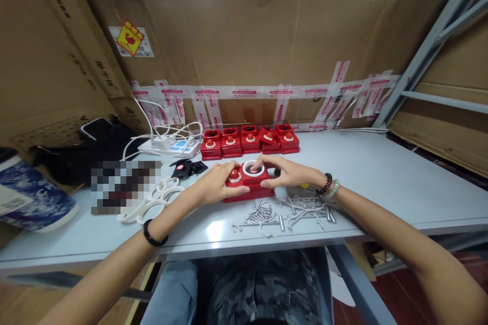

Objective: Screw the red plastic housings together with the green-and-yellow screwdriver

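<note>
A red alarm box (251,193) with a small red dome (235,174) on its left part rests on the table in front of me. On its right part is a white ring (249,174) around a dark centre. My left hand (217,183) grips the box's left end, thumb along the near side. With its thumb at the right edge and the index fingertip inside the ring, my right hand (284,171) also holds the box. Loose silver screws (261,212) and thin metal rods (307,208) lie just in front. Part of a yellow-and-black tool (304,185) shows behind my right wrist.
Several similar red boxes (250,143) stand in a row at the back. To the left are white rings (154,208), black parts (186,167), a power strip (171,147) with cables and a blue-white cup (32,195). A cardboard wall (236,35) closes the back.
</note>
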`<state>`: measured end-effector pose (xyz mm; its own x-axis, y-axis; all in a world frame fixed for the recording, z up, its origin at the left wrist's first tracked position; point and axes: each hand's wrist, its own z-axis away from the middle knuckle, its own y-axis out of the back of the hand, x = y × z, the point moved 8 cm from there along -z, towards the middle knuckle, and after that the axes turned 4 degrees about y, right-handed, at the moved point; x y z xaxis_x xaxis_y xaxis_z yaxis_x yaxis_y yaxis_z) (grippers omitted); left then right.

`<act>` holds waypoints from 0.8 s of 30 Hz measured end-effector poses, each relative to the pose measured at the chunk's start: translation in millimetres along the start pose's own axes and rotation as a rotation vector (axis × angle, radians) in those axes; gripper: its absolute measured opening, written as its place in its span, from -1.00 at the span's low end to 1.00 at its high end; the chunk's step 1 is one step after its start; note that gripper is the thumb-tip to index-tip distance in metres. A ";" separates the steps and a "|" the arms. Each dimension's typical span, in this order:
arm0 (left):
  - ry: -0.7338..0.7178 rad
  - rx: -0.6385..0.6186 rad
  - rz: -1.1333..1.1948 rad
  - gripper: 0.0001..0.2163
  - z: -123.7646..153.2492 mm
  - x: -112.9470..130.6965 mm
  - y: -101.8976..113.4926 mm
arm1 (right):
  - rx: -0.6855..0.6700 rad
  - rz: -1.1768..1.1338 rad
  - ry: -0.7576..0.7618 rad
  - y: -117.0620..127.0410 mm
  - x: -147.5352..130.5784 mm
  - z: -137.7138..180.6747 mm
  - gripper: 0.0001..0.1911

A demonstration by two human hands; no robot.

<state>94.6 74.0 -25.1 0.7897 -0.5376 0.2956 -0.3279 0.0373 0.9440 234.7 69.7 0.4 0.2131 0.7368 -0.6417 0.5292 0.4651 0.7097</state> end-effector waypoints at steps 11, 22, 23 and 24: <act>-0.118 -0.010 0.167 -0.34 -1.7 23.2 14.4 | -0.041 -0.013 -0.011 -0.7 0.2 2.8 -0.62; -0.144 -0.033 0.198 -0.41 -12.0 27.1 1.9 | -0.047 0.036 0.029 -4.5 -5.4 1.3 -0.61; -0.138 -0.028 0.192 -0.41 -12.0 26.5 2.0 | -0.046 0.038 0.032 -5.3 -5.6 1.3 -0.60; -0.133 -0.023 0.187 -0.41 -11.9 26.2 2.0 | -0.045 0.040 0.033 -6.4 -5.7 1.3 -0.58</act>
<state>120.9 70.1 -13.7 0.6405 -0.6260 0.4448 -0.4486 0.1652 0.8784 231.1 61.9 -0.9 0.2055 0.7708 -0.6031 0.4830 0.4561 0.7475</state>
